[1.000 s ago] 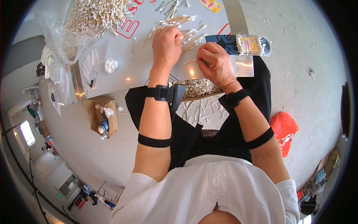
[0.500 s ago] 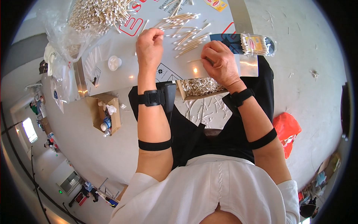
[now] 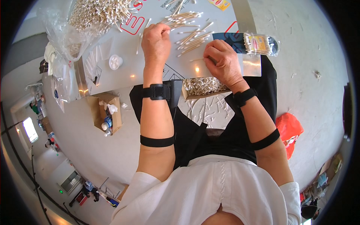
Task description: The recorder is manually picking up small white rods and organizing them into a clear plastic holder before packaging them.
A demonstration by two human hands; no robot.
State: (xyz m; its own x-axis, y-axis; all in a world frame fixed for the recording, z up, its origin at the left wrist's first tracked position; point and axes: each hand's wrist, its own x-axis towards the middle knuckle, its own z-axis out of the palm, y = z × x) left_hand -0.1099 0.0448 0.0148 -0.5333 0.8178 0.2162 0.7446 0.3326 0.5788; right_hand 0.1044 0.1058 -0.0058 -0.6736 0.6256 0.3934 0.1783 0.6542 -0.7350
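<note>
Loose cotton swabs (image 3: 195,42) with white tips and pale sticks lie spread on the grey printed tabletop (image 3: 123,77). At their left edge is my left hand (image 3: 156,43), its fingers curled and pressed together; whatever they may hold is hidden. My right hand (image 3: 223,62) is closed in a pinch just below and right of the loose swabs. From its fingertips a single cotton swab (image 3: 196,59) points left. Beyond that hand, a clear packet of swabs (image 3: 258,44) with a yellow-and-red label rests on a dark blue strip (image 3: 233,39) reaching over the table's right edge.
A big heap of swabs (image 3: 99,15) in a clear plastic bag (image 3: 62,37) fills the far left. A small white cup (image 3: 115,62) stands nearer. Below the table's front edge sits a box of swabs (image 3: 204,87). A cardboard box (image 3: 116,118) and red bag (image 3: 288,131) are on the floor.
My left hand has shifted a little right and away from me, toward the loose swabs. My right hand keeps nearly the same place and pinch.
</note>
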